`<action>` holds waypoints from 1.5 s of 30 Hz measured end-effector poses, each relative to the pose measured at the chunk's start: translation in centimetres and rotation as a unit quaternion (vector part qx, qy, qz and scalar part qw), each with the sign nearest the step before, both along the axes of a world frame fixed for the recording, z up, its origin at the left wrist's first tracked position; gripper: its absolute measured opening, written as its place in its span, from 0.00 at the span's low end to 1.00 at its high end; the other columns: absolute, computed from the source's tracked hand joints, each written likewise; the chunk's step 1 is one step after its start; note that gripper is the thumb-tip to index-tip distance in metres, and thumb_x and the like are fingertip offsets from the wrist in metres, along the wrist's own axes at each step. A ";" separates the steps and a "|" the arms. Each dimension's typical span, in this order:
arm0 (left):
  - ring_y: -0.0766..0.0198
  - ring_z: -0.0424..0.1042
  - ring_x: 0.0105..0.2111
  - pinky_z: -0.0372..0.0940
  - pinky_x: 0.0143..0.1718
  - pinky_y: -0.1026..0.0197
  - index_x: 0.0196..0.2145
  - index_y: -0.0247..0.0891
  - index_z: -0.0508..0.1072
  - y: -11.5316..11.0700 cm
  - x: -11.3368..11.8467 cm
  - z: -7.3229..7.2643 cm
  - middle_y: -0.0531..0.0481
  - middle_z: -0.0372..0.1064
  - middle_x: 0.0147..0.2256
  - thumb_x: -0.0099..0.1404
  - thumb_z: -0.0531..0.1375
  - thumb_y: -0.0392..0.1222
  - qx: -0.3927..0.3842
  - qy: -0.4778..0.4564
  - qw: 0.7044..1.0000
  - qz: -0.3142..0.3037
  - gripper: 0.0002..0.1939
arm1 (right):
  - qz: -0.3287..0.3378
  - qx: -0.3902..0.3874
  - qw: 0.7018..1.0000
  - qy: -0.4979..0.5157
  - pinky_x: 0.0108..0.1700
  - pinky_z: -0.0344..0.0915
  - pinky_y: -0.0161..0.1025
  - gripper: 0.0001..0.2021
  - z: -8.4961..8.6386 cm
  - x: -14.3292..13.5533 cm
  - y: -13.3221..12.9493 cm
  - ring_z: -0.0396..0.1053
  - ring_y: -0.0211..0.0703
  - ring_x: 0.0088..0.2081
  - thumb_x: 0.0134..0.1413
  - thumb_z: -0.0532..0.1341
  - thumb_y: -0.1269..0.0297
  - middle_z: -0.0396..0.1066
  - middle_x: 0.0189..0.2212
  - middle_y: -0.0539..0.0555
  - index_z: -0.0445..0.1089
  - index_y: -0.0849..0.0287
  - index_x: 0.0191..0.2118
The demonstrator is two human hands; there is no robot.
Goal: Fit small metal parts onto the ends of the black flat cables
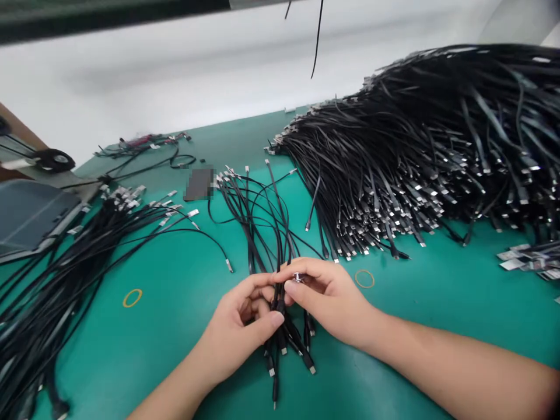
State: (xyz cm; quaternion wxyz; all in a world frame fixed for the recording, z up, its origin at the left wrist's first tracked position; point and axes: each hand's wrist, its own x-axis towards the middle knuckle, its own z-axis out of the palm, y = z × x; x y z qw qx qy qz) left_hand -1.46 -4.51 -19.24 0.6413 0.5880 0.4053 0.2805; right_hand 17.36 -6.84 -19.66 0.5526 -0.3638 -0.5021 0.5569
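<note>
Toward the near side of the green bench (pixel 166 344), in the head view, a loose bundle of black cables (pixel 251 233) runs through both hands, its upper ends fanned toward the far edge and its lower plugs pointing at the near one. The left hand (pixel 242 329) is curled, thumb and fingers gripping the bundle just above those plugs; the right hand (pixel 326 294) pinches a small shiny metal piece (pixel 298 277) beside the same strands. A big cable heap (pixel 394 146) fills the far right corner, and a cable pile (pixel 87 256) spreads along the left edge. One rubber band (pixel 126 304) lies left of the hands, a second band (pixel 364 287) right of them.

Strands could slip out, since their ends are uneven and the grip looks light; those reaching near the heap might snag there and tangle.

No brand or writing is readable; a dark flat object (pixel 199 184) is partly pixelated.
</note>
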 end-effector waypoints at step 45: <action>0.70 0.69 0.19 0.63 0.23 0.69 0.36 0.42 0.60 0.1 1.0 0.3 0.60 0.69 0.17 0.66 0.60 0.41 -0.111 -0.012 0.993 0.026 0.09 | -0.008 -0.074 0.947 -0.314 0.20 0.51 0.31 0.09 0.6 0.1 -1.6 0.54 0.32 0.20 0.68 0.53 0.59 0.61 0.21 0.44 0.67 0.55 0.38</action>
